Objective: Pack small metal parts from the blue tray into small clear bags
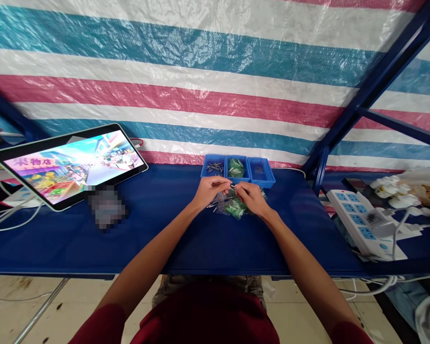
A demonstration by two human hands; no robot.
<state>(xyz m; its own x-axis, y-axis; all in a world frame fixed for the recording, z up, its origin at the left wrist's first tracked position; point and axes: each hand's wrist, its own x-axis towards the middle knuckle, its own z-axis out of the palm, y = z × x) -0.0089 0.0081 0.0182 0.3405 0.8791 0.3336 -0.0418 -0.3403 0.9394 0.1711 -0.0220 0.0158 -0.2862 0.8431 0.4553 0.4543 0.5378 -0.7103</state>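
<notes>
My left hand and my right hand meet over the middle of the table, fingertips pinched close together. Something small and thin sits between them, too small to name. Under my hands lies a pile of small parts: a clear bag with green pieces and loose thin metal pieces. Just behind stand three joined blue bins. Slim metal pieces lie in the left bin, a green bag with pale pieces fills the middle one, and a few small dark pieces show in the right bin.
A tablet with a lit screen leans at the left, cables beside it. A blurred dark object lies before it. At the right are a white power strip and white plugs. Blue frame posts rise beside a striped tarp.
</notes>
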